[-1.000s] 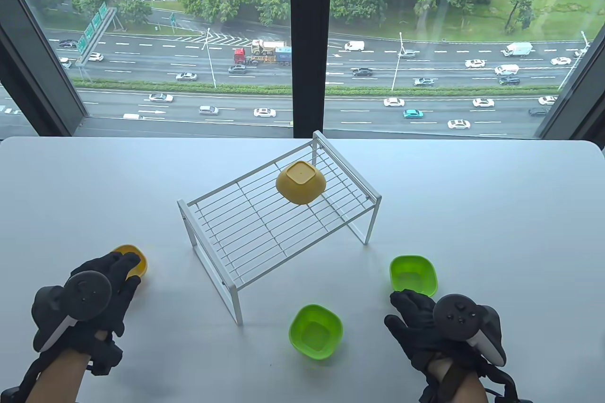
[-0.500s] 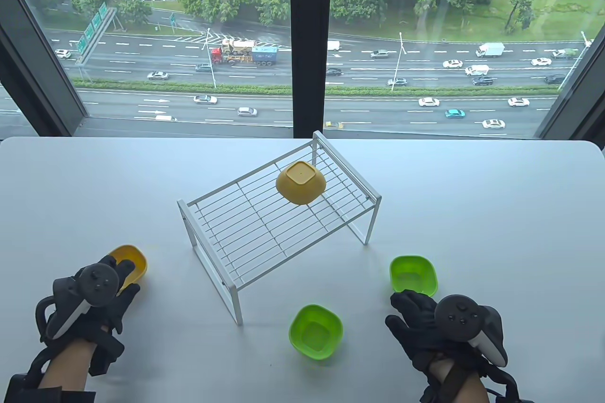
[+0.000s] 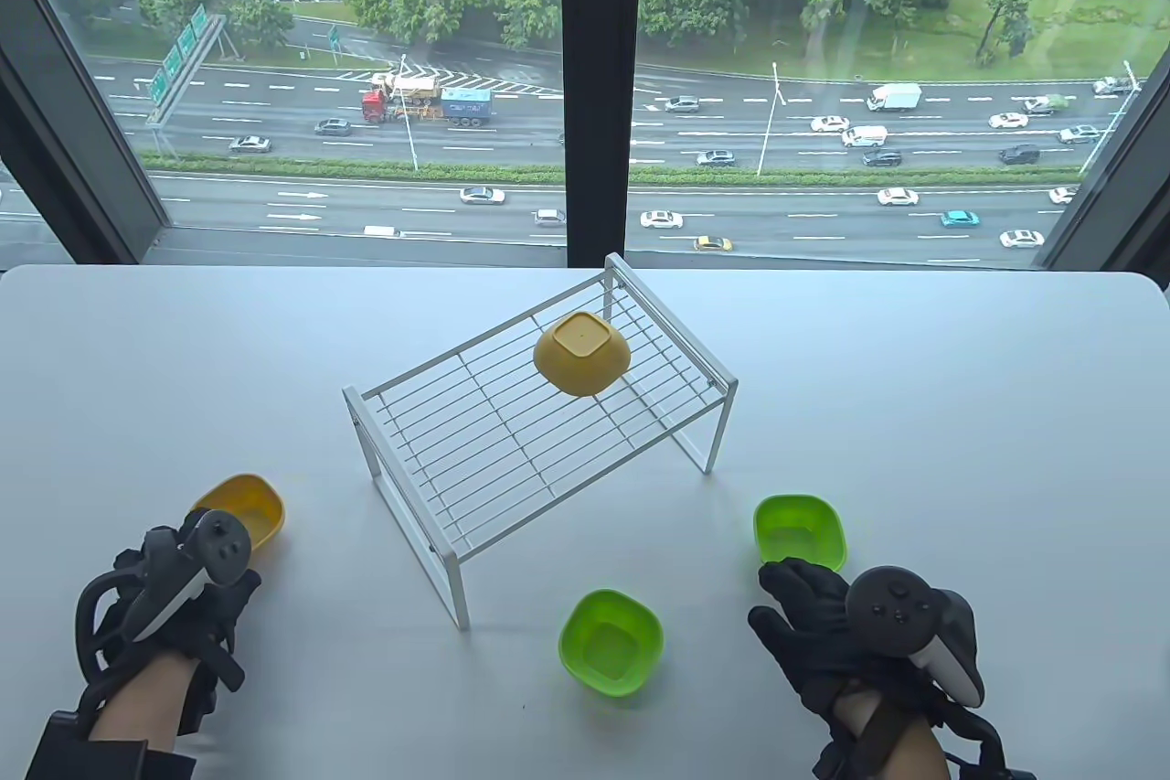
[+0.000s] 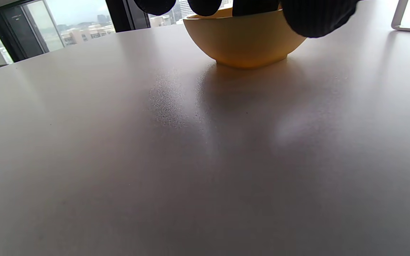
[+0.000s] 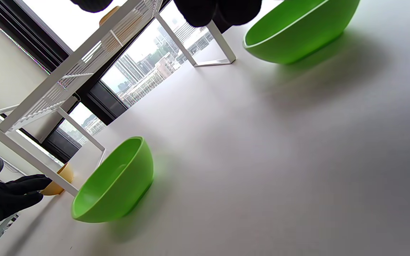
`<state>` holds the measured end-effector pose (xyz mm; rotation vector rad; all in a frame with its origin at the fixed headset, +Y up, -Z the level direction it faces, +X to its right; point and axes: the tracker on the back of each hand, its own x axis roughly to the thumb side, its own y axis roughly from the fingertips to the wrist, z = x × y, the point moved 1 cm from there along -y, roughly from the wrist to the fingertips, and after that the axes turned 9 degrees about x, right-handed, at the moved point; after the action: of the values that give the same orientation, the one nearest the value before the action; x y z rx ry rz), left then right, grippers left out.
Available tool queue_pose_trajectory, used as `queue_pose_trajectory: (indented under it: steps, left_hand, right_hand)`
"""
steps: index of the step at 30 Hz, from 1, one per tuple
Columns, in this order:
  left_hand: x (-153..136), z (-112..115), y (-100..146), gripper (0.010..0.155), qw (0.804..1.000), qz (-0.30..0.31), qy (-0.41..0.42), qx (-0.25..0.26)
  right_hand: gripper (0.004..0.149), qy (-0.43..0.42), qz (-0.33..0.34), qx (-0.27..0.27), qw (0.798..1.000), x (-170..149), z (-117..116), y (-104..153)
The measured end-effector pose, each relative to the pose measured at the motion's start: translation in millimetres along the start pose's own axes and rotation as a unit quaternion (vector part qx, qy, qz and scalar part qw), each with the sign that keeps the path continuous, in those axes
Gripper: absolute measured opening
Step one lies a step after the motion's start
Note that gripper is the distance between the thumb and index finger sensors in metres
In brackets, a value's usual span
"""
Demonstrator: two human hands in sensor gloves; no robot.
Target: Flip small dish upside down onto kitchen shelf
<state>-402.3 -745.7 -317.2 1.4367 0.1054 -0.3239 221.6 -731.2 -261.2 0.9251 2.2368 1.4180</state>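
Yellow dish (image 3: 245, 507) upright on white table (image 3: 960, 414), window behind; left hand (image 3: 187, 597) apparently touching rim.

A white bench (image 3: 960, 414) carries a white wire shelf (image 3: 457, 442), one yellow dish (image 3: 251, 506) and two green dishes (image 3: 611, 641). Another yellow dish (image 3: 582, 352) lies upside down on the shelf.

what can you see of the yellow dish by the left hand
The yellow dish is a small, rounded-square bowl that looks like matte plastic. It stands upright, mouth up, on the white table, front left of the wire shelf. In the left wrist view its low foot sits flat on the tabletop. The left hand has gloved fingertips over its near rim and thumb on its outer wall.
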Motion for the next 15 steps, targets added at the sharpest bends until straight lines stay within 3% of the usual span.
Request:
queue_pose_trajectory:
  steps: [4, 10, 15]
  left_hand:
    - [4, 3, -1, 0.063, 1.000, 0.004, -0.027, 0.000]
    - [14, -4, 4, 0.048, 0.996, 0.021, -0.064, 0.050]
    - [19, -11, 10, 0.045, 0.993, 0.045, -0.072, 0.086]
  right_hand:
    - [0.077, -0.019, 0.001, 0.011, 1.000, -1, -2, 1]
    - [0.077, -0.023, 0.006, 0.006, 1.000, -1, -1, 3]
    - [0.077, -0.040, 0.008, 0.008, 0.999, -3, 0, 4]
